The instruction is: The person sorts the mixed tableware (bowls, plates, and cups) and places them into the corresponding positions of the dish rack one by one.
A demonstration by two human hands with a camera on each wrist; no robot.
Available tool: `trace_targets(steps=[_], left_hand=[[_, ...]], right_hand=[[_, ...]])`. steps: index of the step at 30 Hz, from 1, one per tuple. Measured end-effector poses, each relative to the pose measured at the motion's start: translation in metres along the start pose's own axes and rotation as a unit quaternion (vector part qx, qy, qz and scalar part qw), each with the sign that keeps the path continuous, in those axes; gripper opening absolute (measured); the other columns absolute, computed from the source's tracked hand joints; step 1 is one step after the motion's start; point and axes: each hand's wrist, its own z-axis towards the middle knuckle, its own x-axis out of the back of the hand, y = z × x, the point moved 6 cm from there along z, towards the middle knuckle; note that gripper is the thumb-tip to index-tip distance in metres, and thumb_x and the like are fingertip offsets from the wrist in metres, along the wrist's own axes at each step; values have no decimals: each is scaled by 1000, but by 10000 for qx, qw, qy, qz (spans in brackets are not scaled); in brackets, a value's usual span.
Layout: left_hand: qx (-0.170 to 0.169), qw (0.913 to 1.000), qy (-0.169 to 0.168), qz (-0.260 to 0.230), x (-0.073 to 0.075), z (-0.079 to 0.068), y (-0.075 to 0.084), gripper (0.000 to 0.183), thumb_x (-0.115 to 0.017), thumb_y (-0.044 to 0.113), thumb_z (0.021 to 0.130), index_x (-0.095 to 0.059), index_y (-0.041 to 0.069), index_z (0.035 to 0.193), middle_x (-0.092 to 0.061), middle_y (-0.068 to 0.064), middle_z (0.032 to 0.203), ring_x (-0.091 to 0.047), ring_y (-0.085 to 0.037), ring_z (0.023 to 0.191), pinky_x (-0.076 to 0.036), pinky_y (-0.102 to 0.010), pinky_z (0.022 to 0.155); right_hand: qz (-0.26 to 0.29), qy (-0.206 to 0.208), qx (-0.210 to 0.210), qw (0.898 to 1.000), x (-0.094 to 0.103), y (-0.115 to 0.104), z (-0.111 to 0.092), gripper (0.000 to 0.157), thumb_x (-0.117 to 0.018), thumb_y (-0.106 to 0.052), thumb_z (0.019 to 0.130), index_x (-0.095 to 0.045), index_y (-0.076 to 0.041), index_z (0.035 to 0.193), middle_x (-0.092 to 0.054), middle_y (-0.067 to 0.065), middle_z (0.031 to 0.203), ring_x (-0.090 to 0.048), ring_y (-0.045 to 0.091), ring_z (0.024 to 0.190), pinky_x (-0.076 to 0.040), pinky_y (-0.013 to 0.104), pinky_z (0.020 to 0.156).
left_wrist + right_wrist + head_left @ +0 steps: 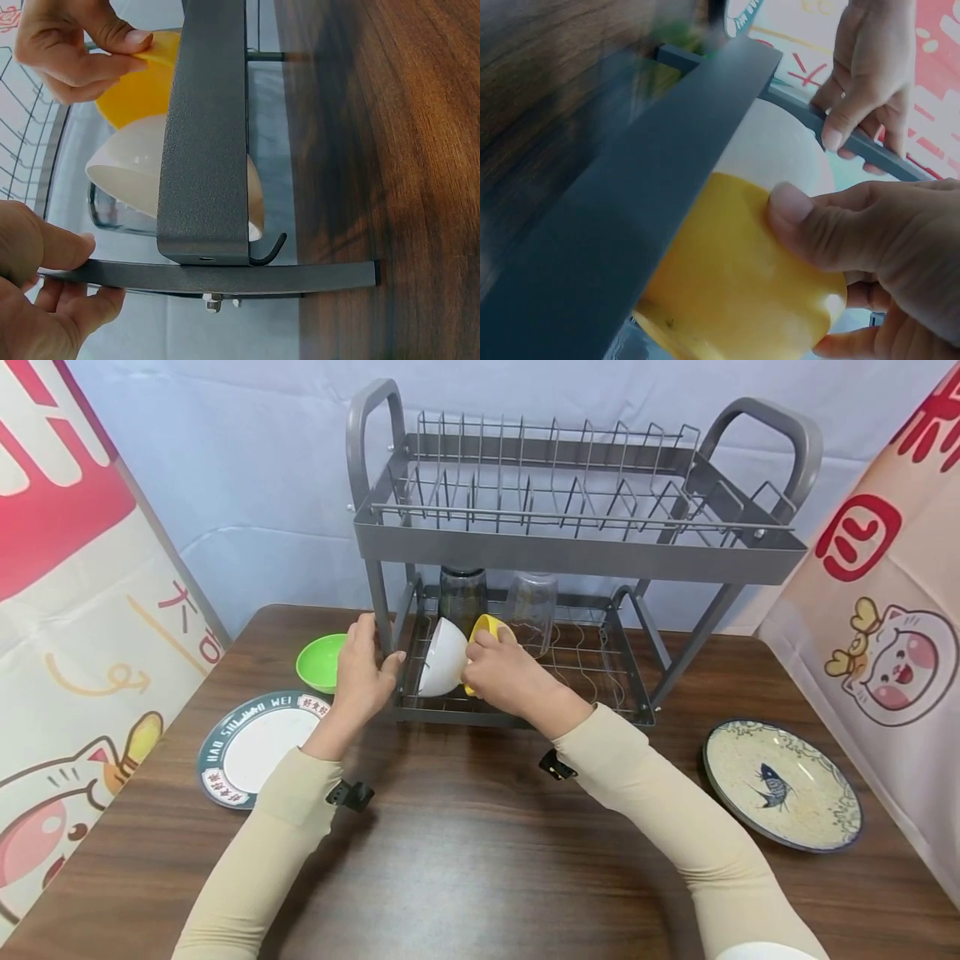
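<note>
My right hand (510, 675) pinches a yellow bowl (739, 262) between thumb and fingers, inside the lower tier of a grey two-tier dish rack (577, 553). Tilted on its side there, a white bowl (444, 662) stands right against the yellow one, its opening facing left. My left hand (360, 672) is at the rack's left front leg; the left wrist view shows thumb and fingers gripping this grey bar (187, 276). The rack's front rail hides part of both bowls in the wrist views.
Behind the bowls, a dark glass (462, 595) and a clear glass (532, 610) stand upside down. A green bowl (321, 662) and a blue-rimmed plate (262, 752) lie on the table to the left. At the right is a fish-patterned plate (783, 785).
</note>
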Motion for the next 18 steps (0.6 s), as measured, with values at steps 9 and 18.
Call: trace_targets(steps=[9,18], left_hand=[[-23,10000,41,-32,0,1,0,37,-66,-8,78,-49,-2,111,-50,-18,94,-49,-30,86,-40,-41,71],[-14,10000,41,-13,0,0,1,38,-66,-8,78,-49,-2,111,-50,-18,95,-48,-31,87,-40,-41,71]], right_hand=[[-883,837,181,9924,-4,-16,3,10,-68,-13,83,-73,-18,75,-60,5,82,-47,24,85,-41,49,80],[-1025,808,125,9914,-10,-22,10,13,-65,-13,85,-74,-16,75,-59,4,80,-47,23,84,-40,48,80]])
